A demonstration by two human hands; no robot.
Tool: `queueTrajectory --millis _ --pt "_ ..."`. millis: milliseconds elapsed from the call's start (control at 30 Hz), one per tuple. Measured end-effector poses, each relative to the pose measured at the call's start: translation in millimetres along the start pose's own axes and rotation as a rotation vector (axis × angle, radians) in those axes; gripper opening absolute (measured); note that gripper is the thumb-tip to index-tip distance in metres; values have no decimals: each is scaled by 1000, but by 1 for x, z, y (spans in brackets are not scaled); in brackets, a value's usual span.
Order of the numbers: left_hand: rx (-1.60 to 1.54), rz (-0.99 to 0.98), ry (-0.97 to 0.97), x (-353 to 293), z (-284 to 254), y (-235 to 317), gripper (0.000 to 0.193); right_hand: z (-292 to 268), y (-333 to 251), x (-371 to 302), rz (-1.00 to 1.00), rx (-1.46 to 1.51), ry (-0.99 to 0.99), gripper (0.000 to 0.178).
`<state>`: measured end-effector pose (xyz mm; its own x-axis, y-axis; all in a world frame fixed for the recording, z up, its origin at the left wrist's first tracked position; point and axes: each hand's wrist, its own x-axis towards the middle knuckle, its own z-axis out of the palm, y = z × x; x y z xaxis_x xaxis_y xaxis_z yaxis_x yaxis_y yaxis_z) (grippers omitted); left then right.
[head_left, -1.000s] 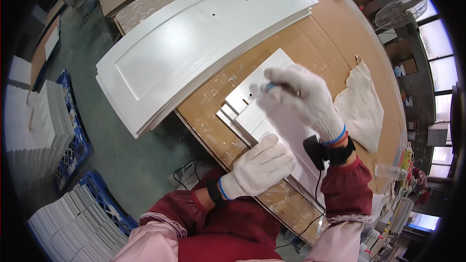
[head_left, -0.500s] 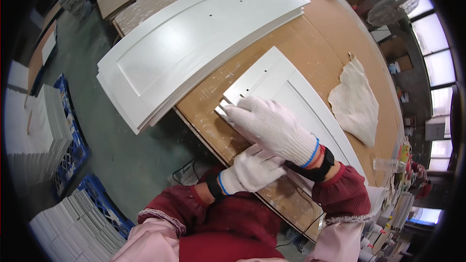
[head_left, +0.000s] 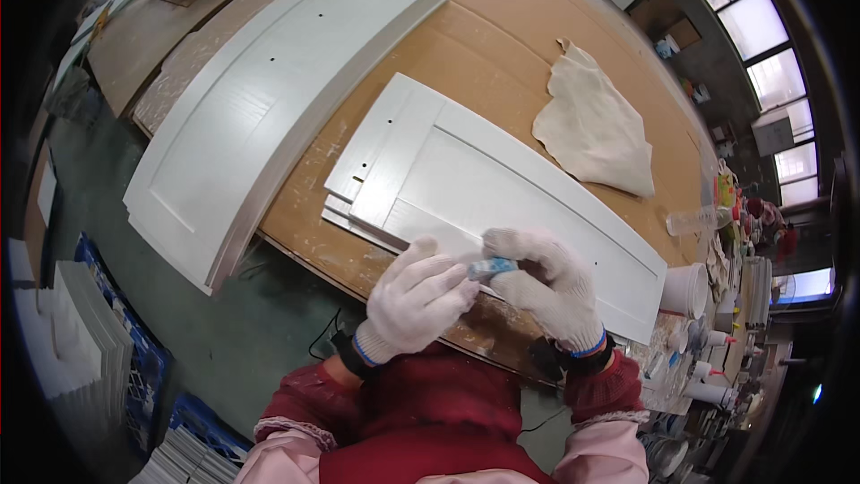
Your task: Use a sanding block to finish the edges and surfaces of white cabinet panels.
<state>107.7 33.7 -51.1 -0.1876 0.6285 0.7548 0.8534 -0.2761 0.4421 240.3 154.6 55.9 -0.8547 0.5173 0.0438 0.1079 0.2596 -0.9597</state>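
In front of me a white framed panel [head_left: 484,179] with a curved edge and small holes lies on another one on the cardboard-covered table. My right hand [head_left: 555,291], in a white knit glove, pinches a small blue-and-white piece [head_left: 491,269] over the panel's near edge; its exact kind is unclear. My left hand [head_left: 417,298], gloved alike, has its fingers stretched out, with the fingertips close beside that piece. Whether they touch it I cannot tell. Farther left lies a stack of larger curved white panels [head_left: 296,90].
A cream cloth [head_left: 596,121] lies on the cardboard surface [head_left: 502,63] beyond the panel. To the right are a clear plastic bottle [head_left: 690,220] and a white bucket [head_left: 685,291]. More panels are piled by a blue pallet [head_left: 134,350] at lower left.
My hands have come apart from their crossed position at the panel's left end and moved to its near edge. The blue-and-white piece now shows in the right hand. The view has shifted right.
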Motion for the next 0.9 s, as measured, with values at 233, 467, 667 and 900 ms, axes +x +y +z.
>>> queueTrajectory --millis 233,467,667,900 --pt "-861 -640 -410 -17 -35 40 40 21 38 -90 188 661 273 40" --pt "-1184 -1013 -255 -3 -11 73 45 31 56 -85 -152 324 356 39" --pt "-1170 -1233 -315 10 2 87 36 18 69 -109 -265 -42 442 35" --pt "-818 -856 -143 27 -5 65 21 -64 98 -228 210 -896 755 38"
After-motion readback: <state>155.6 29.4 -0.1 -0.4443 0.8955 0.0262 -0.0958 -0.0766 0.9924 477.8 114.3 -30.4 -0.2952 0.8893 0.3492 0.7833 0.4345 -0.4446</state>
